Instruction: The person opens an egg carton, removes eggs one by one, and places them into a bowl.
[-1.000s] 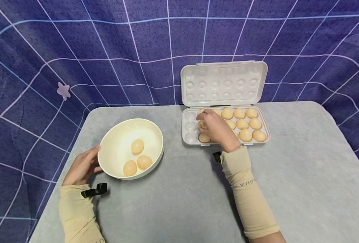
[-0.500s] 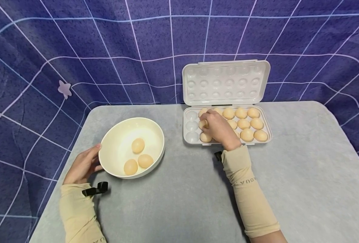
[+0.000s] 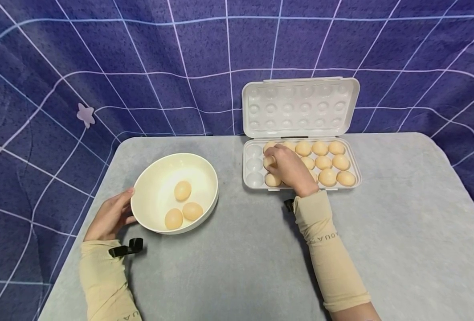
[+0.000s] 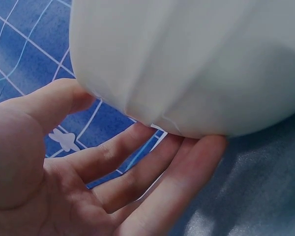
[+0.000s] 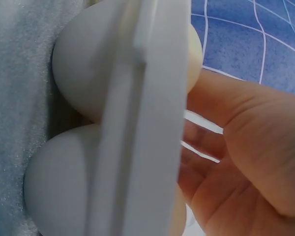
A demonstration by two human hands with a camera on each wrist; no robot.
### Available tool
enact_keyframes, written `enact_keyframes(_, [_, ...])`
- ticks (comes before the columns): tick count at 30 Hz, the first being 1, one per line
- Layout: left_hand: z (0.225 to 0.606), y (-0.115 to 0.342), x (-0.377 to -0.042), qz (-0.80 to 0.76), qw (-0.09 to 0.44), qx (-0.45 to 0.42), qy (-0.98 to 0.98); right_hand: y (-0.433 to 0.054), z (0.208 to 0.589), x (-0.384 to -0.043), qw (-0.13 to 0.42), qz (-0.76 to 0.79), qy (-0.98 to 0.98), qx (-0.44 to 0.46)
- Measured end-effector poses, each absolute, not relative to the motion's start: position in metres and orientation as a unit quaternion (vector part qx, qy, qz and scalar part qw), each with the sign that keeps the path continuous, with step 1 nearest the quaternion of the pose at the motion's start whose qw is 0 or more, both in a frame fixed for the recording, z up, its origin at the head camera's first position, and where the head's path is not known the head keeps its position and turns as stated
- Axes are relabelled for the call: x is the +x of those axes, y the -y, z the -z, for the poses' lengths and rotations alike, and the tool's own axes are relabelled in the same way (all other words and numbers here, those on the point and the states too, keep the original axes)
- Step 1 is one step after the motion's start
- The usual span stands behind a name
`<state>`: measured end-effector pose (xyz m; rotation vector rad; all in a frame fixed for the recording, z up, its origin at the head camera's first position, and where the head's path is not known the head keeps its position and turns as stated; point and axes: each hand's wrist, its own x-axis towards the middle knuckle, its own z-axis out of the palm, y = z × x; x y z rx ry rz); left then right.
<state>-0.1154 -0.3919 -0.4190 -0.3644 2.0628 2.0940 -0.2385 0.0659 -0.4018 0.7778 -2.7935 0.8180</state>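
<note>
My left hand (image 3: 108, 216) touches the outer side of a cream bowl (image 3: 144, 218) with its fingertips, thumb up near the rim. In the left wrist view its loosely bent fingers (image 4: 196, 164) lie along the bowl's ribbed wall (image 4: 187, 64). Three tan eggs (image 3: 182, 191) lie inside the bowl. At the egg carton (image 3: 246, 176), my right hand (image 3: 288, 166) pinches an egg (image 3: 268, 162) in the middle row, second column from the left. In the right wrist view the carton's edge (image 5: 160, 123) partly hides the fingers.
Several eggs (image 3: 327, 177) fill cups to the right of the right hand; the leftmost column of cups (image 3: 255, 164) is bare. The carton lid (image 3: 299, 109) stands upright behind against a blue checked cloth (image 3: 181, 44). A grey table (image 3: 229, 258) lies underneath.
My right fingers have drawn slightly rightward about the egg, and more of its left side shows. My left hand stays on the bowl; the head view has shifted a little.
</note>
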Motion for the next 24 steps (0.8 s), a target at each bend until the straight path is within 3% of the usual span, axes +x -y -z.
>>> enact_keyframes(12, [0.417, 0.393, -0.118, -0.717, 0.089, -0.119, -0.681, -0.062, 0.387, -0.235, 0.094, -0.265, 0.919, 0.278])
enact_keyframes(24, [0.420, 0.392, -0.117, -0.722, 0.091, -0.124, -0.675, -0.016, 0.366, -0.216, 0.114, -0.251, 0.899, 0.341])
